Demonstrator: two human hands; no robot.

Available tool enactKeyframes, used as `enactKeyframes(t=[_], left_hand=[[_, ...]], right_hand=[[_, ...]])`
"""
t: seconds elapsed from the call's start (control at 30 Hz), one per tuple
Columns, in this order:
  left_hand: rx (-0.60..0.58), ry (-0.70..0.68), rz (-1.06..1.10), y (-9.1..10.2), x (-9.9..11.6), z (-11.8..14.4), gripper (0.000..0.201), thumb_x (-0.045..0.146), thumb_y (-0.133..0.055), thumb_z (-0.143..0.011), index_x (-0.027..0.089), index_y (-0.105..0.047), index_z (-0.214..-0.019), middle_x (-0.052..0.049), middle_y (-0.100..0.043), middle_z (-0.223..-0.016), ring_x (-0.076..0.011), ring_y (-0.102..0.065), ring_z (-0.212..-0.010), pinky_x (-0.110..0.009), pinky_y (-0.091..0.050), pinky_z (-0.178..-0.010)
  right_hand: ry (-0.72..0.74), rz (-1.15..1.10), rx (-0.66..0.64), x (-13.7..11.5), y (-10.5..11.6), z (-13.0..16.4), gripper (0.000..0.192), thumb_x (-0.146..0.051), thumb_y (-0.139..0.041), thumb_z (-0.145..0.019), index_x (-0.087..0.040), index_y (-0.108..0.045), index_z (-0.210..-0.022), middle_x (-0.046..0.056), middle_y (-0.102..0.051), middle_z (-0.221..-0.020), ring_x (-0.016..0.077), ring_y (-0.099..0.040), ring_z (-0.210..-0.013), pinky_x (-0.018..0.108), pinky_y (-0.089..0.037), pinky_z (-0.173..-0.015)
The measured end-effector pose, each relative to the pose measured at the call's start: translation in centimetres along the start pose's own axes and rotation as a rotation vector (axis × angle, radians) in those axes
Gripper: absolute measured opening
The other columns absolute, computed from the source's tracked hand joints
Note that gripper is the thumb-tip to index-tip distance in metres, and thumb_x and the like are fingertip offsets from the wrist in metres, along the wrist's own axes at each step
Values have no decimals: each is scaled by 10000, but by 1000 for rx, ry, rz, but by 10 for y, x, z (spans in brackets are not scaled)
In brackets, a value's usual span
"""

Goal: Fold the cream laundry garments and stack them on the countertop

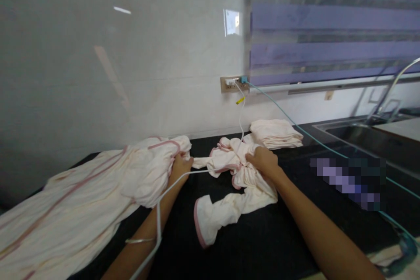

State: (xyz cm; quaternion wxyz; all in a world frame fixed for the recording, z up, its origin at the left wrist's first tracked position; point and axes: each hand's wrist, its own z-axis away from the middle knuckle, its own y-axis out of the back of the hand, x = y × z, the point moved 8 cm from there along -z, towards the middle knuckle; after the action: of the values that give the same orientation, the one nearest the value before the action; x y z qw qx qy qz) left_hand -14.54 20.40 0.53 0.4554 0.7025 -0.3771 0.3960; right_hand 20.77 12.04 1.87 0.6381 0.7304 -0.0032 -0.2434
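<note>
Gripping a crumpled pink-trimmed garment (229, 183) on the black counter (262, 245), left hand (180, 167) and right hand (264, 160) both closed on cloth, a person risks snagging the white cable (241, 118) draped across it and yanking the wall socket (233, 83) plug.

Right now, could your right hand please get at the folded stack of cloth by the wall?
Probably yes: the right hand lies just before the folded stack, with only crumpled cloth beneath.
</note>
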Motion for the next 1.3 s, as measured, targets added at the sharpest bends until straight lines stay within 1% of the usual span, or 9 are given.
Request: enactKeyframes(t=[0.13,0.27,0.4,0.5,0.77,0.87,1.0,1.13,1.3], left_hand=[[42,-94,-89,7,11,2,173,225,-591,-810,223,-465,-928,-22,-555,-833,-223,-583,-810,-321,-450,-762],[-188,-260,-177,-28,38,32,90,280,-592,-867,209,-551,-905,23,-549,-735,-171,-537,-718,-272,-409,-702],[-514,-502,-323,-66,71,88,202,378,-529,-966,216,-612,-878,30,-581,-710,-160,-538,-690,-268,-367,-659],[-761,-745,-447,-91,91,136,257,354,-477,-1002,201,-617,-849,0,-633,-785,-159,-575,-733,-267,-381,-677],[-1047,-1046,-343,-109,125,206,159,311,-542,-990,187,-641,-974,-55,-662,-1093,-185,-608,-1022,-284,-433,-920],[-1131,-1006,-311,-110,126,210,160,328,-602,-963,179,-632,-1012,-54,-664,-1126,-182,-611,-1022,-276,-443,-914],[-1091,-905,-399,-109,120,199,236,389,-571,-983,193,-650,-1087,-18,-688,-909,-174,-613,-823,-277,-437,-767],[-1133,-962,-403,-109,119,204,301,338,-509,-1007,250,-661,-1251,-30,-727,-959,-189,-639,-849,-300,-427,-825],[-1346,-711,-308,-117,103,211,130,236,-635,-849,189,-724,-933,25,-619,-694,-119,-538,-618,-234,-380,-621]], right_hand=[[24,-2,266,-11,30,15,581,-478,-646,-854,-112,-527,-1290,220,-565,-1272,348,-608,-1113,414,-506,-852],[212,-4,434,-37,45,26,515,-376,-686,-831,-131,-535,-1257,200,-529,-1262,332,-530,-1159,386,-468,-901],[513,-78,202,-64,17,26,260,-262,-580,-885,-150,-616,-1117,138,-608,-1166,228,-580,-1035,302,-436,-866],[506,-50,-36,-65,-18,24,200,-260,-525,-916,-154,-652,-1028,92,-672,-985,185,-607,-839,273,-400,-723],[470,27,-57,-65,-33,22,290,-317,-545,-931,-133,-668,-1119,153,-653,-1123,228,-623,-952,295,-411,-782],[413,43,6,-59,-28,19,357,-399,-547,-941,-144,-661,-1162,175,-593,-1216,275,-583,-1074,349,-427,-877],[398,43,38,-54,-25,16,367,-390,-520,-955,-130,-656,-1175,196,-539,-1295,290,-549,-1142,393,-413,-968],[423,14,39,-50,-24,10,337,-272,-520,-940,-103,-637,-1207,205,-535,-1315,276,-543,-1182,368,-400,-1006],[356,30,-33,-40,-29,0,354,-187,-555,-897,-85,-621,-1229,216,-579,-1285,248,-630,-1054,310,-435,-908]])
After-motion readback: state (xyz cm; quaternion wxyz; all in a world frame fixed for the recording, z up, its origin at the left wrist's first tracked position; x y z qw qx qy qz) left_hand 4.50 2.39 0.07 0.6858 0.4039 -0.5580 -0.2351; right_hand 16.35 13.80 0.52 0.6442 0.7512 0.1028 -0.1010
